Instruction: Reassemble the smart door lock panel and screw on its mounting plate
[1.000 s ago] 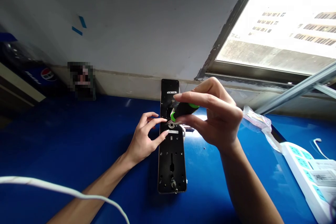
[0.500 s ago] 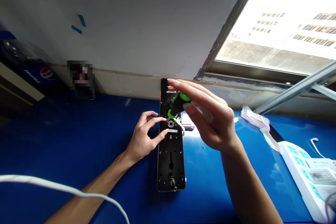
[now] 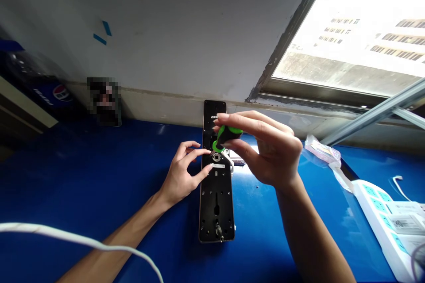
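Note:
A long black door lock panel [image 3: 216,183] lies back side up on the blue tabletop. In its middle is a round fitting with a square hole, and a metal post stands at its near end. My right hand [image 3: 270,148] grips the black-and-green handle of a screwdriver [image 3: 226,136], tilted with its lower end over the panel beside that fitting. The tip is hard to make out. My left hand [image 3: 184,172] reaches in from the left with thumb and index finger apart, touching the panel by the screwdriver. A white cable [image 3: 229,161] runs over the panel's right edge.
At right are a white power strip [image 3: 375,221], a clear plastic packet [image 3: 322,150] and a metal bar [image 3: 372,110]. A cola bottle [image 3: 49,90] and a pixelated upright object [image 3: 106,104] stand at back left. Another white cable [image 3: 83,241] crosses the lower left.
My right hand has come down and the screwdriver handle leans further over to the right, with the fingers lower around it. The left hand and the panel stay put.

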Demonstrator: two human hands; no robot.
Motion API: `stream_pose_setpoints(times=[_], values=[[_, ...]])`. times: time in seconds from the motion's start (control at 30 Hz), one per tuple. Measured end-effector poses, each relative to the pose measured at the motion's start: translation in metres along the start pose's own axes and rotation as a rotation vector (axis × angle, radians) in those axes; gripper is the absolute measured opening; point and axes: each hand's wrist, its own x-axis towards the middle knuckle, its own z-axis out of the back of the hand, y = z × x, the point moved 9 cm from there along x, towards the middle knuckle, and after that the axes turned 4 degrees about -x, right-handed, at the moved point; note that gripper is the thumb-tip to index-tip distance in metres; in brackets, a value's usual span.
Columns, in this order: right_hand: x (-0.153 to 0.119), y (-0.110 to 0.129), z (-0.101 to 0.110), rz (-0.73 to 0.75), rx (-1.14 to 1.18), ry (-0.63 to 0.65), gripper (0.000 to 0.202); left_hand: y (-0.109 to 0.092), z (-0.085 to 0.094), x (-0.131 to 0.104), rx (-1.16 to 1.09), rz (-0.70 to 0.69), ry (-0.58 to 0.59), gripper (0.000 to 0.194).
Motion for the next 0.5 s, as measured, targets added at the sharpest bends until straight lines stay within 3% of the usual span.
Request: stream_pose_setpoints(times=[0.1, 0.3, 0.5], values=[[0.0, -0.001, 0.008, 0.001, -0.131, -0.091, 0.04, 0.0, 0.001, 0.0, -0.005, -0.004, -0.008, 0.029], [-0.001, -0.003, -0.005, -0.051, 0.005, 0.099, 0.052, 0.0, -0.001, 0.0, 0.002, -0.005, 0.0, 0.029], [0.001, 0.001, 0.006, -0.012, -0.154, -0.053, 0.04, 0.001, 0.0, -0.001, -0.018, -0.001, -0.011, 0.03]])
